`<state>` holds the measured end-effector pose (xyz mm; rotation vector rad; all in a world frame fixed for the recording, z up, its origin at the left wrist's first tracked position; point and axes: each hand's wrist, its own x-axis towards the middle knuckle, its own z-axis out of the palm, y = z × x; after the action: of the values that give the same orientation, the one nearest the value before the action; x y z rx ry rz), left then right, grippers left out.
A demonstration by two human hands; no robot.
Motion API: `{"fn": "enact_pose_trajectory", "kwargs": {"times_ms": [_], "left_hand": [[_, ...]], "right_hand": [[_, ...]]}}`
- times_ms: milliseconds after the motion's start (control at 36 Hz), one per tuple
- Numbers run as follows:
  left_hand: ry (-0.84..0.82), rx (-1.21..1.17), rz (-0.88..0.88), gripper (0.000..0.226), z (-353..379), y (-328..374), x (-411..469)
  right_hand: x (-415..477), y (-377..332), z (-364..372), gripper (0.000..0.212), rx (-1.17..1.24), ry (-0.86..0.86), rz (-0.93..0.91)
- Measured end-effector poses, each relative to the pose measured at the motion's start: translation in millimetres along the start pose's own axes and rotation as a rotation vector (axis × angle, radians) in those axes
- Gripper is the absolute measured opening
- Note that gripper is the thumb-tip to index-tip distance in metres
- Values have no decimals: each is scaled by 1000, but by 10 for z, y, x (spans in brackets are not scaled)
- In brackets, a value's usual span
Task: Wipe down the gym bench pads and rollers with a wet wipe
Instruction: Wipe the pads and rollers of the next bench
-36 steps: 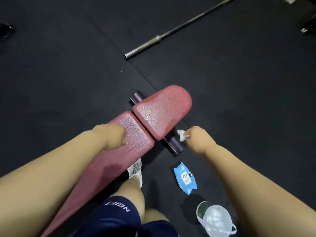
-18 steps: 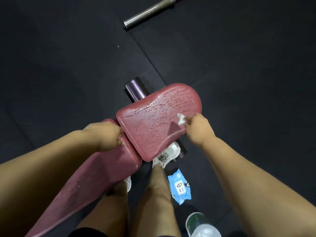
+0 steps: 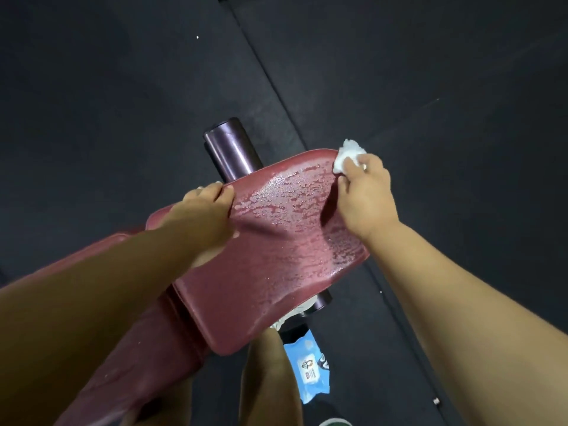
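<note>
The red seat pad [image 3: 276, 272] of the bench fills the middle of the view, its top streaked with wet film. My right hand [image 3: 365, 198] pinches a crumpled white wet wipe [image 3: 349, 155] and holds it against the pad's far right corner. My left hand [image 3: 206, 207] grips the pad's left edge, fingers curled over it. A dark purple roller [image 3: 230, 152] sticks out beyond the pad on the left; its other end [image 3: 322, 301] shows under the right side. The longer red back pad [image 3: 129, 348] runs down to the lower left, partly under my left forearm.
A blue pack of wipes [image 3: 310, 367] lies on the black rubber floor [image 3: 430, 87] below the seat pad. My legs [image 3: 270, 382] and a white shoe [image 3: 289, 318] are beside the bench. A green-rimmed object [image 3: 335, 422] peeks in at the bottom edge.
My right hand has carried the wipe from the roller's end up across the seat pad to its far corner. The left hand slid from the back pad to the seat pad's edge. The view moved closer.
</note>
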<state>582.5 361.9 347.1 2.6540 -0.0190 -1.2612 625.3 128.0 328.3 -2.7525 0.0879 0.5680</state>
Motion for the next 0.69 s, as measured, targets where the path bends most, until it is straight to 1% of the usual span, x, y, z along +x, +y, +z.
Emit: {"fn": "enact_pose_trajectory", "kwargs": {"times_ms": [56, 111, 194, 306, 389, 444, 472, 583, 639, 667, 694], "left_hand": [[-10, 96, 5, 79, 57, -54, 44], [17, 129, 18, 80, 84, -100, 53], [49, 111, 40, 79, 75, -125, 35], [80, 66, 73, 80, 72, -162, 23], [85, 26, 98, 81, 87, -198, 13], [106, -5, 113, 81, 106, -234, 3], [117, -19, 120, 81, 116, -250, -4], [144, -68, 141, 79, 162, -294, -30], [149, -85, 147, 78, 174, -307, -39], [151, -87, 149, 78, 174, -313, -40], [152, -87, 150, 78, 173, -320, -38]], "right_hand": [[-15, -11, 50, 29, -12, 4, -31], [-13, 7, 50, 24, 36, 7, -45], [-9, 47, -17, 18, 196, -9, 51], [51, -12, 32, 29, 216, 84, 186], [181, -190, 137, 32, 226, 167, 226], [226, -378, 223, 28, 162, 172, 155], [223, -480, 278, 26, 135, 152, 75], [47, -771, 546, 25, 88, -1, -365], [-11, -693, 564, 27, 8, -77, -480], [-10, -604, 533, 29, -62, -115, -514], [29, -466, 508, 30, -106, -111, -515]]}}
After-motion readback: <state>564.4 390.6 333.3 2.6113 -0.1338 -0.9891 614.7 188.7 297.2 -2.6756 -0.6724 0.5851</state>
